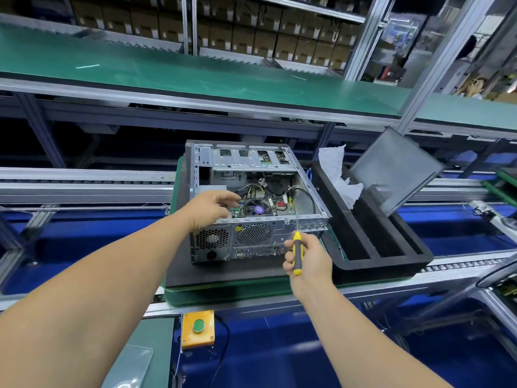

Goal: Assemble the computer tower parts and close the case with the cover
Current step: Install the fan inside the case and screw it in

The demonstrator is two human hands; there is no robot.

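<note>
While the right hand (307, 257) has its fingers wrapped round the yellow-and-grey screwdriver (297, 253), the handle stands nearly upright and the thin shaft pokes up to the rear top rail of the computer tower (251, 203), pretty much at a screw spot near that rail's right end, though I can't make out an actual screw there. Left hand (212, 207) is over the same rail further left, fingers loosely curled and dipping into the open case beside the CPU fan (258, 209); honestly can't tell if it's pinching anything or just steadying the chassis. Tower is lying on its side on a dark mat on the green pallet (223, 292), open side up, rear panel facing the person. What matters for closing it: the cover (396, 170) is off to the right and further back, propped at a tilt in the black foam tray (375, 247), well apart from both hands. Its long edge runs roughly front to back like the case opening. My guess is the right hand is nearer, but it's busy with the screwdriver, so that'd need putting down first.
</note>
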